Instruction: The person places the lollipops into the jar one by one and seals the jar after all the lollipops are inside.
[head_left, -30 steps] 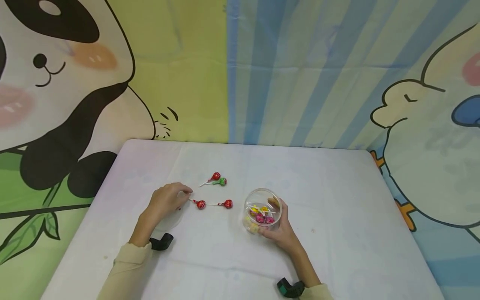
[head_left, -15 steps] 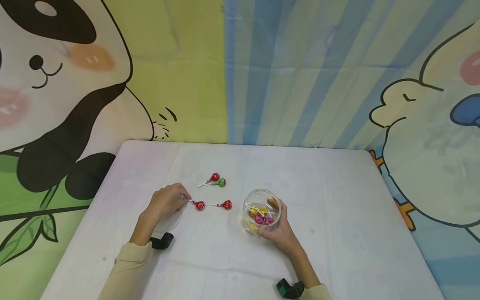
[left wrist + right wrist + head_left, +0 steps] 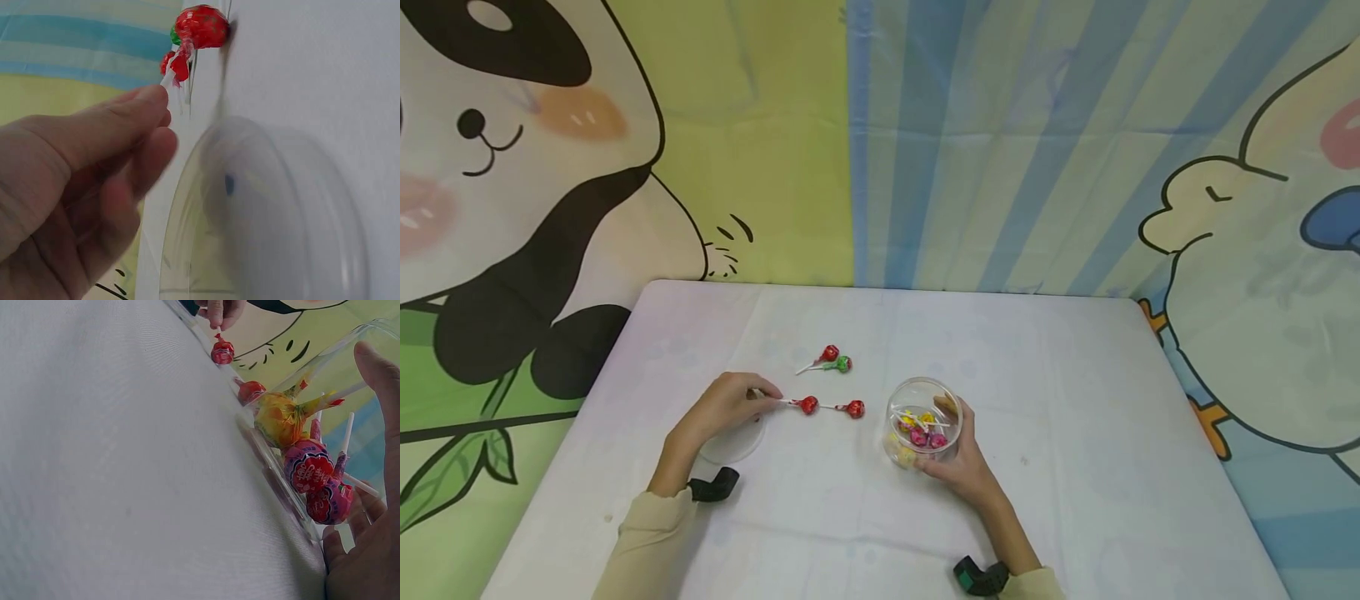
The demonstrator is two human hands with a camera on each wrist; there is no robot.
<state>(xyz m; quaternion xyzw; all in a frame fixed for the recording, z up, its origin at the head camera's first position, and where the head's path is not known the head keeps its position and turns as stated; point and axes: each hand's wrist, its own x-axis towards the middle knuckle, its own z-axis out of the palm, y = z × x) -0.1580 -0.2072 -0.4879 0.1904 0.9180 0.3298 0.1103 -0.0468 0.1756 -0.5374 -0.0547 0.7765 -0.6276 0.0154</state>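
Note:
My left hand [image 3: 730,408] pinches the white stick of a red lollipop [image 3: 203,26] between thumb and fingertips. In the head view this lollipop points right, its head near another red lollipop [image 3: 855,409] lying on the table. Below the left hand lies a clear round lid [image 3: 735,444], partly covered by the hand. My right hand [image 3: 958,454] grips a clear plastic jar [image 3: 892,450] round its right side. Inside the jar are pink-purple lollipops [image 3: 309,466] and yellow lollipops [image 3: 279,419], sticks leaning to the side. The jar's mouth is uncovered.
Farther back on the white table [image 3: 1075,400], a red lollipop [image 3: 831,352] and a green lollipop [image 3: 844,364] lie side by side. A cartoon-printed cloth [image 3: 790,167] hangs behind the table. Each wrist wears a black camera mount [image 3: 715,485].
The red lollipop in my left hand has shifted slightly right and up, its head rising off its earlier spot. The left forearm has moved a little left. The right hand and jar stay put.

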